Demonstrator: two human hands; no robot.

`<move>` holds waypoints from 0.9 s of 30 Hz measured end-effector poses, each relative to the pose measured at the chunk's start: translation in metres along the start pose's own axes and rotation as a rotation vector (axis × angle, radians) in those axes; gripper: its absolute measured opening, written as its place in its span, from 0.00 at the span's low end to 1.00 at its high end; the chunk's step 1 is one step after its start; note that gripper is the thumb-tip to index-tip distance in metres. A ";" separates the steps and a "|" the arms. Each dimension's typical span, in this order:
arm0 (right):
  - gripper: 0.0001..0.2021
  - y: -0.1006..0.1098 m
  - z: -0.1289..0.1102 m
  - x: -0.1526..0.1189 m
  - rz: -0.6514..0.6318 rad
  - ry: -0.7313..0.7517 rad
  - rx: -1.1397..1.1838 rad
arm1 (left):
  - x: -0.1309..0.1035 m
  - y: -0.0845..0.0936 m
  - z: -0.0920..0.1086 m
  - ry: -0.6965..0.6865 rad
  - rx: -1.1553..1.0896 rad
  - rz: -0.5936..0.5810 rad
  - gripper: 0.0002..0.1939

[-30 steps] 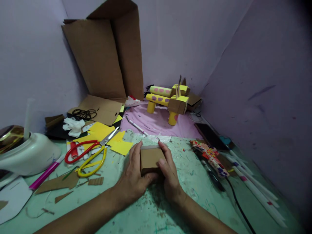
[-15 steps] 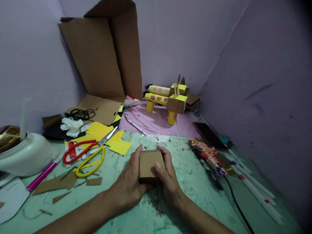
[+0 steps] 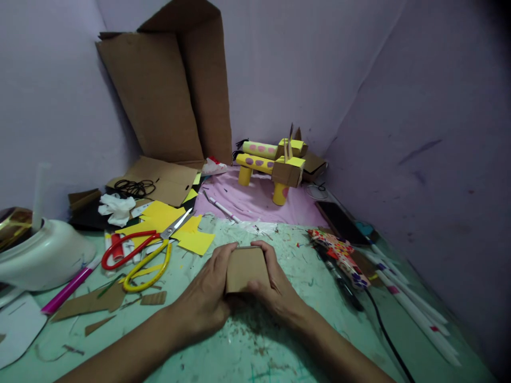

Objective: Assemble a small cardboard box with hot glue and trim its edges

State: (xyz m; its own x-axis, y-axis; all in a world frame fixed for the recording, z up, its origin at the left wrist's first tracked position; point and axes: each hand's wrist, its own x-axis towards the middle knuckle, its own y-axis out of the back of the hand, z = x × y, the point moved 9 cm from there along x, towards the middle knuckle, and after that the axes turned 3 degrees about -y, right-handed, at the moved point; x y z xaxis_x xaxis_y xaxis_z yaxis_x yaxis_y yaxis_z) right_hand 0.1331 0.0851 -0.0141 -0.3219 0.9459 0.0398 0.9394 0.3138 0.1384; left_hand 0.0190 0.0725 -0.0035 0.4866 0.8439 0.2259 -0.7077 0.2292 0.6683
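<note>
A small brown cardboard box (image 3: 246, 268) is held between my two hands, low in the middle of the view. My left hand (image 3: 211, 287) grips its left side, fingers along the far corner. On the right side, my right hand (image 3: 279, 284) wraps round it, the thumb lying on the near edge of the top face. The fingers under the box are hidden. Scissors (image 3: 165, 236) with one red and one yellow handle lie to the left on yellow paper (image 3: 199, 240). Behind the box, two yellow spotted animal figures (image 3: 257, 163) stand on a pink cloth (image 3: 223, 197).
A white pot (image 3: 51, 260), a magenta marker (image 3: 69, 290) and cardboard scraps (image 3: 96, 303) are at the left. Flower-patterned glue gun (image 3: 339, 252), phone (image 3: 343, 222) and white sticks (image 3: 419, 314) lie right. A big cardboard piece (image 3: 159, 96) leans on the back wall.
My right thumb has slid down from the box's top face to its near edge. The box has tilted a little, and my fingertips have curled over its far corners.
</note>
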 end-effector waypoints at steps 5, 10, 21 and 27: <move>0.58 -0.003 0.006 -0.003 -0.184 -0.050 0.112 | 0.000 0.001 0.006 -0.054 0.002 -0.037 0.41; 0.53 0.001 0.004 0.003 -0.139 0.047 0.129 | 0.005 0.003 0.005 -0.004 0.025 -0.061 0.42; 0.52 0.010 0.000 0.007 -0.062 0.094 0.026 | 0.010 0.017 0.006 0.055 0.020 -0.261 0.48; 0.52 0.012 0.002 0.006 -0.063 0.065 0.032 | 0.012 0.022 0.005 0.072 -0.008 -0.221 0.41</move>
State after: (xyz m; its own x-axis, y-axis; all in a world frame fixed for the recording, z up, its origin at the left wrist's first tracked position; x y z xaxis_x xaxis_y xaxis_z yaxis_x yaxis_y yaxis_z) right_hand 0.1429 0.0948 -0.0144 -0.3868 0.9171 0.0962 0.9198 0.3762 0.1111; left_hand 0.0120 0.0848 0.0177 0.5923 0.8054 0.0231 -0.5923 0.4158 0.6901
